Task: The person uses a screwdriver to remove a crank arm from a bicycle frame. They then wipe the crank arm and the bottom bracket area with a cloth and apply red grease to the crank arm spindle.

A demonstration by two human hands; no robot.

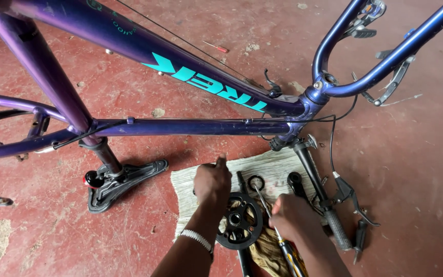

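Observation:
My left hand rests on a pale woven mat, fingers curled, beside a black chainring with its crank arm; whether it grips anything is hidden. My right hand is closed around a screwdriver whose metal shaft points toward a small black ring on the mat. A brown rag lies under the chainring. An upside-down purple bicycle frame spans the view above both hands.
The frame stands on its black saddle and on its handlebar with grip and brake levers. The fork legs rise at top right. A small red-handled tool lies on the red concrete floor.

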